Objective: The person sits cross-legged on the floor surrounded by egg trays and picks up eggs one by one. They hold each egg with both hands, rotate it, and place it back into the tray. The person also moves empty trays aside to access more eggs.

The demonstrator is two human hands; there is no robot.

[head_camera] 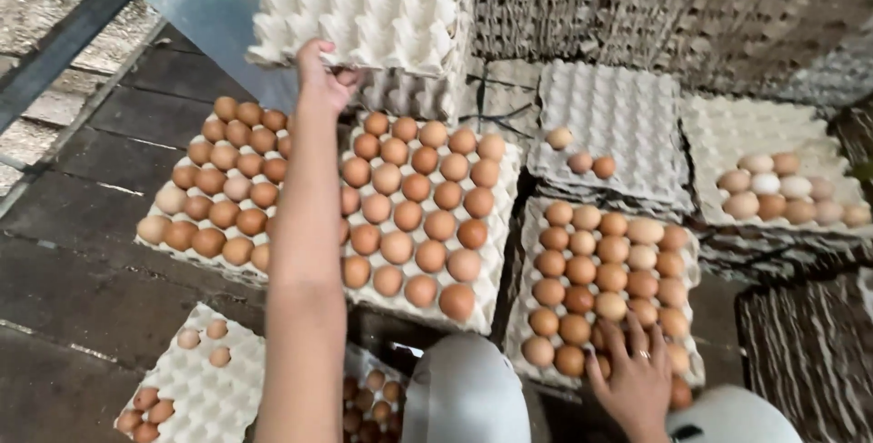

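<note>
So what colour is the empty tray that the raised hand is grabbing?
The empty egg tray is off-white, clearest in the head view.

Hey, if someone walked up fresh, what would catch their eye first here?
The full grey pulp tray of brown eggs in the middle, with more part-filled trays around it. Then the left hand reaching up, its grip on an empty moulded pulp egg tray at top centre. The right hand rests on brown eggs in the lower right tray.
</note>
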